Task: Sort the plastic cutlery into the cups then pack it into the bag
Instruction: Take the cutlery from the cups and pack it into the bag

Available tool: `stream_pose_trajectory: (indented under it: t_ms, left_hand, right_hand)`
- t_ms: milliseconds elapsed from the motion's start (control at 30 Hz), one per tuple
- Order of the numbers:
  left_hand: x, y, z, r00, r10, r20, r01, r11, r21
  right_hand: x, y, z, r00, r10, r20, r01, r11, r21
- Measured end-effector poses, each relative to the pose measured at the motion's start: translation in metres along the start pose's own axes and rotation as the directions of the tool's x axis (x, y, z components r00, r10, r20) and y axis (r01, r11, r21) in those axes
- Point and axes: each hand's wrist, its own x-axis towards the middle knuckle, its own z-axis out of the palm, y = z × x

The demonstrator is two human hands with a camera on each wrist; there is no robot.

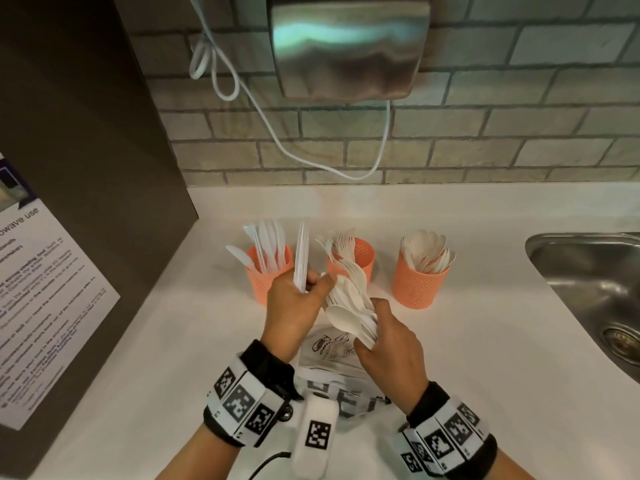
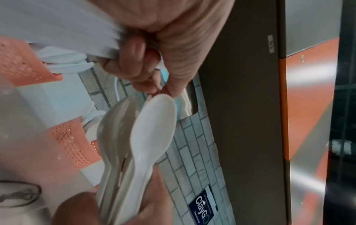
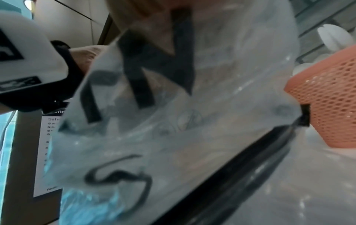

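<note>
Both hands are up over the middle of the surface (image 1: 485, 341) and both are loaded. The left hand (image 1: 294, 303) has its grip clamped on a thin stack of knives (image 1: 300, 254) standing upright, and the right hand (image 1: 388, 344) is wrapped around a fanned bundle of spoons and forks (image 1: 353, 306). The two bundles meet right where the fingertips cross, and that is the danger: pulling one piece free could drag its neighbours out, and smooth plastic handles slide easily.

Behind the hands, near the back edge, stand three orange cups: the knife cup (image 1: 268, 271), the fork cup (image 1: 356, 254) and the spoon cup (image 1: 422, 275), all already bristling. A crowded cup looks top-heavy, so a clumsy drop could tip it.

The bag (image 1: 332, 351) lies flat on the surface under the wrists, hanging close to the right wrist camera. It could snag on a wrist and slide toward the front edge. The sink (image 1: 588, 271) sits at the right edge, ready to swallow strays.
</note>
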Motion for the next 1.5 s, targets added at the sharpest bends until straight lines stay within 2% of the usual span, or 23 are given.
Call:
stream_pose_trajectory:
  t_ms: [67,133,200,367,467,600,700,833,933,1000,1067,1167,1233,1400,1500]
  left_hand:
    - [0.004,0.001,-0.001,0.998,0.044,-0.034,-0.043,0.999,0.032]
    - [0.013,0.003,-0.004,0.991,0.073,-0.116,-0.069,0.997,0.032]
    - [0.021,0.006,-0.007,0.985,0.061,-0.161,-0.062,0.998,-0.004]
    - [0.007,0.008,0.001,0.998,0.035,0.048,-0.033,0.999,-0.034]
    - [0.004,0.002,0.007,0.998,-0.036,0.042,0.038,0.997,-0.062]
    - [0.016,0.004,0.004,0.999,-0.038,-0.024,0.034,0.992,-0.124]
    - [0.035,0.014,-0.007,0.995,-0.026,-0.092,0.001,0.965,-0.262]
    - [0.07,0.02,-0.028,0.975,-0.136,-0.175,0.044,0.892,-0.449]
    - [0.093,0.017,-0.039,0.964,-0.163,-0.21,0.045,0.88,-0.473]
    - [0.109,0.016,-0.044,0.97,-0.113,-0.215,0.0,0.886,-0.464]
    - [0.125,0.013,-0.047,0.969,0.008,-0.248,-0.106,0.916,-0.386]
    - [0.142,0.004,-0.046,0.945,0.205,-0.256,-0.261,0.943,-0.208]
    - [0.146,-0.009,-0.041,0.938,0.269,-0.219,-0.298,0.948,-0.113]
    - [0.148,-0.046,-0.031,0.965,0.215,-0.148,-0.223,0.974,-0.037]
    - [0.151,-0.06,-0.03,0.981,0.153,-0.116,-0.157,0.987,-0.027]
  right_hand:
    - [0.0,0.001,0.0,1.0,0.018,0.009,-0.018,1.0,0.007]
    - [0.0,0.002,0.0,1.0,0.022,0.007,-0.022,0.999,0.032]
    - [0.0,0.003,0.0,1.0,0.019,0.006,-0.019,0.998,0.067]
    - [0.002,0.006,0.003,1.0,0.018,-0.018,-0.015,0.988,0.155]
    - [0.002,0.008,0.004,1.0,0.022,-0.001,-0.022,0.985,0.172]
    - [0.0,0.011,0.005,0.999,-0.005,0.037,-0.002,0.985,0.171]
    - [-0.001,0.014,0.006,0.998,-0.03,0.061,0.019,0.985,0.17]
    - [-0.001,0.016,0.005,0.996,-0.014,0.083,-0.002,0.981,0.193]
    - [0.004,0.018,0.0,0.992,0.048,0.119,-0.079,0.958,0.274]
    - [0.007,0.018,-0.005,0.985,0.081,0.152,-0.135,0.914,0.383]
    - [0.01,0.017,-0.012,0.969,0.122,0.216,-0.217,0.839,0.499]
    - [0.012,0.016,-0.022,0.907,0.141,0.396,-0.39,0.636,0.666]
    - [0.013,0.017,-0.03,0.87,0.111,0.481,-0.464,0.517,0.719]
    - [0.013,0.016,-0.045,0.83,-0.005,0.558,-0.531,0.305,0.791]
    - [0.013,0.021,-0.048,0.817,-0.032,0.576,-0.555,0.233,0.799]
